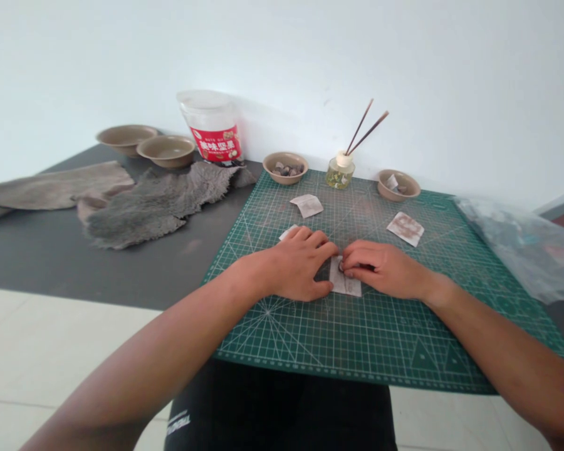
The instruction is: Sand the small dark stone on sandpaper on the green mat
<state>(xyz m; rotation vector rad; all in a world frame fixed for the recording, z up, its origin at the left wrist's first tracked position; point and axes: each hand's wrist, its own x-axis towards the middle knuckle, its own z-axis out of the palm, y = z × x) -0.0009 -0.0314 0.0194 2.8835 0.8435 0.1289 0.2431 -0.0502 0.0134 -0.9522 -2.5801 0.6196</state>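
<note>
A whitish square of paper, perhaps sandpaper point(346, 285), lies on the green cutting mat point(286, 338), with dark smudges on it. My left hand point(303, 266) rests flat with spread fingers, its thumb and forefinger touching the square's left edge. My right hand point(380, 266) is closed in a pinch round a small dark roundish piece point(341, 266), pressed against the square. The fingertips hide most of that piece. Another pale square point(289, 232) shows partly behind my left hand. Farther back lie a folded pale square point(307, 205) and a brown-stained square point(405, 228).
At the back stand a bowl of small brownish lumps point(286, 169), a reed diffuser point(341, 170) and another bowl point(398, 185). Left are a ragged grey cloth point(155, 203), two bowls point(167, 151) and a plastic nut jar point(214, 131). A clear plastic bag point(526, 244) covers the mat's right edge.
</note>
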